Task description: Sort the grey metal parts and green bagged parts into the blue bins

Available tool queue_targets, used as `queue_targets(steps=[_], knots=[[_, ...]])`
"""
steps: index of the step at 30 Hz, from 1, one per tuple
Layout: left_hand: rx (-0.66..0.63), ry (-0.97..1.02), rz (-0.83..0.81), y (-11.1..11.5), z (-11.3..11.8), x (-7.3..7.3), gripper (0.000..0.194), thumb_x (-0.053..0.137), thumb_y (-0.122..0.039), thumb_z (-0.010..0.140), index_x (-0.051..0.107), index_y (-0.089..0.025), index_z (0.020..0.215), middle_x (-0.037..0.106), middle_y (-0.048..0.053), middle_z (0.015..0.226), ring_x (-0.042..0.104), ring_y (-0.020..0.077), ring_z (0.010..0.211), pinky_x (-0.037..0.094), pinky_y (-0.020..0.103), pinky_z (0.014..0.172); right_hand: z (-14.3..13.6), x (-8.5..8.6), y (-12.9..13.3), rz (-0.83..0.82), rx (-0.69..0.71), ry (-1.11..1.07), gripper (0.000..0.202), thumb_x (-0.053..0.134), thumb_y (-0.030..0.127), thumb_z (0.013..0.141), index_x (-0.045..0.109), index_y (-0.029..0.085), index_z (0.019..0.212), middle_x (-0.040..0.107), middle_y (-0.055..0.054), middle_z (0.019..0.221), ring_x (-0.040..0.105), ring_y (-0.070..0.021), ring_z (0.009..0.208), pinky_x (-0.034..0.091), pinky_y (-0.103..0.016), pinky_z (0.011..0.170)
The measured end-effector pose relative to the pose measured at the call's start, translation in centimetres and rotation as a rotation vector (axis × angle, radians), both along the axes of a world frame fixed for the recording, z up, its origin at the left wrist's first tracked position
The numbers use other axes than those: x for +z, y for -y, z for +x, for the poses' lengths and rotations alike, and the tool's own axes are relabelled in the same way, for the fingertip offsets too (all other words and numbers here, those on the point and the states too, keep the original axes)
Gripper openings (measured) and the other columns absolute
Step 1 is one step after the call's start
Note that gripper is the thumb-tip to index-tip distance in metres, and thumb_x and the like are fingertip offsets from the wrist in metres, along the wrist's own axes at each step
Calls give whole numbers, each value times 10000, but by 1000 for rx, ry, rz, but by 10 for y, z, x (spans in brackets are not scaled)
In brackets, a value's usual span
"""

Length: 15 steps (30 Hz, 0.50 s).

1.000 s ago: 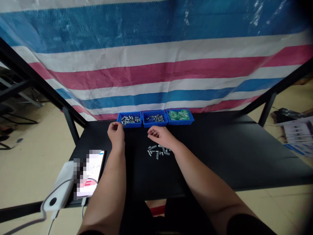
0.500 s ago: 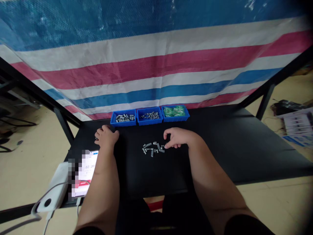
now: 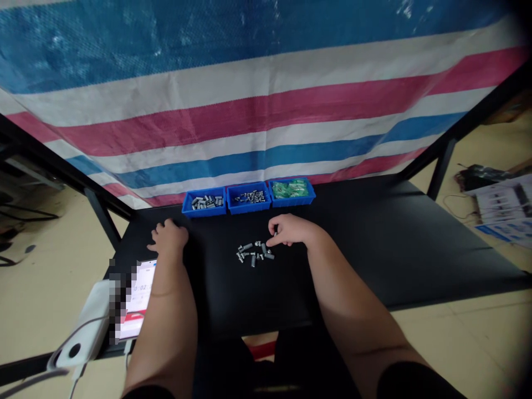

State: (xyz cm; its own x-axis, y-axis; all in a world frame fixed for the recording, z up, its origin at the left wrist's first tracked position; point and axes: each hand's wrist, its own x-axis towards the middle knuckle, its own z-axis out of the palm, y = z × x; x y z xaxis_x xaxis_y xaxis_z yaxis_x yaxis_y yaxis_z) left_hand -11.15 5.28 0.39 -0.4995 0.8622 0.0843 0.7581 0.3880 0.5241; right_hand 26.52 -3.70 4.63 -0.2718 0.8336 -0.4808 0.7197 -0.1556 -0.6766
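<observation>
Several loose screws and grey cylindrical pieces [image 3: 253, 260] lie in a small group on the black table [image 3: 266, 299]. At the group's right edge, my right hand [image 3: 286, 229] has its fingers curled, with a small metal piece partly showing between them. My left hand [image 3: 168, 237] rests on the table at the left, fingers spread, above the phone. Behind the group stand three blue bins: the left bin [image 3: 204, 212] holds grey cylinders, the middle bin [image 3: 249, 207] holds screws, the right bin [image 3: 293, 201] holds green packets.
A lit phone [image 3: 137, 299] with a cable lies at the table's left front, beside a white power strip [image 3: 85, 327]. A striped tarp [image 3: 266, 111] hangs behind the bins. Black frame bars slope down on both sides.
My right hand has lifted slightly, its fingers more closed, with a small piece now between them. My left hand's fingers have spread to the left. The camera view has shifted slightly.
</observation>
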Motion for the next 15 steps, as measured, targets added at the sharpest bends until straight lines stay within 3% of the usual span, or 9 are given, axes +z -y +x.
queue_targets(steps=[2, 5, 9, 13, 15], knots=[[-111, -49, 12, -2, -3, -3, 370, 688, -181, 645, 701, -190, 1015, 605, 277, 1342, 469, 507, 1348, 332, 788, 1055, -1, -3, -1, 33, -2, 15, 330, 826, 417, 737, 600, 217, 869, 695, -11, 693, 662, -168, 557, 482, -260, 534], [-232, -42, 70, -3, -7, -4, 318, 681, -117, 572, 734, -179, 879, 704, 231, 1051, 608, 443, 1175, 457, 638, 1034, -2, -5, -2, 38, -17, 22, 251, 783, 338, 762, 595, 220, 878, 680, 1, 670, 661, -165, 556, 472, -252, 547], [-184, 71, 145, 0, -5, 4, 223, 696, -111, 518, 697, -216, 714, 676, 106, 724, 680, 375, 882, 514, 583, 943, -2, -5, -1, 57, 6, 22, 202, 746, 276, 757, 585, 221, 865, 662, 13, 657, 647, -158, 544, 472, -253, 550], [-139, 15, 476, 8, 10, 20, 135, 685, -235, 700, 699, -209, 832, 664, 72, 765, 669, 303, 860, 539, 518, 945, -1, -5, -1, 73, -9, 29, 241, 727, 237, 736, 571, 225, 919, 669, 16, 690, 653, -161, 544, 489, -265, 550], [-185, -6, 638, 12, 23, 26, 152, 648, -263, 791, 696, -192, 917, 676, 82, 865, 667, 273, 917, 545, 460, 953, -1, -7, -1, 80, -32, 24, 286, 729, 225, 726, 559, 224, 957, 679, 14, 711, 658, -163, 545, 493, -268, 547]])
